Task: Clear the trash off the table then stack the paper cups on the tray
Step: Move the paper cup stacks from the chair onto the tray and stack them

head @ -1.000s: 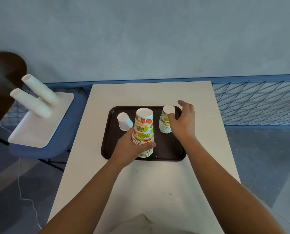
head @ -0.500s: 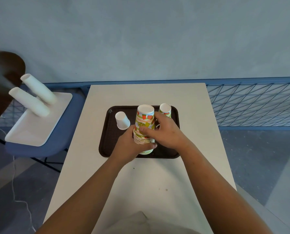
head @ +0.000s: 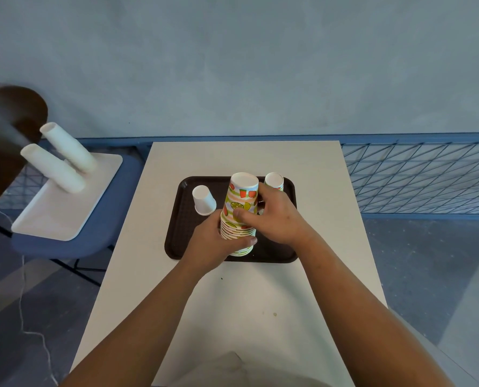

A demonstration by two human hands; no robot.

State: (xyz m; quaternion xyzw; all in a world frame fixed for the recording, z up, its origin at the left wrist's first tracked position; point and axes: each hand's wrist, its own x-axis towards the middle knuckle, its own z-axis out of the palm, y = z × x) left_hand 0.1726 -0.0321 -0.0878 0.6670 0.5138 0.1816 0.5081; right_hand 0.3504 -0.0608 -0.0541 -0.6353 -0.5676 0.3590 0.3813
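Note:
A dark brown tray (head: 182, 236) lies on the white table (head: 232, 157). On it stands a tall stack of upside-down fruit-print paper cups (head: 242, 196). My left hand (head: 216, 244) grips the lower part of that stack, thumb across its front. My right hand (head: 274, 216) grips the stack's upper part from the right, thumb on the print. Behind my right hand a second, shorter fruit-print stack (head: 274, 181) shows only its top. A single plain white cup (head: 203, 199) stands upside down at the tray's left.
To the left, a blue chair (head: 65, 244) carries a white tray (head: 51, 216) with two white cup stacks (head: 62, 160) leaning on it. A blue wire fence (head: 422, 177) runs to the right of the table. A few crumbs (head: 274, 314) lie on the near tabletop.
My right hand left the shorter stack at the back right and came over to grip the tall stack's upper part. My left hand has stayed on the tall stack.

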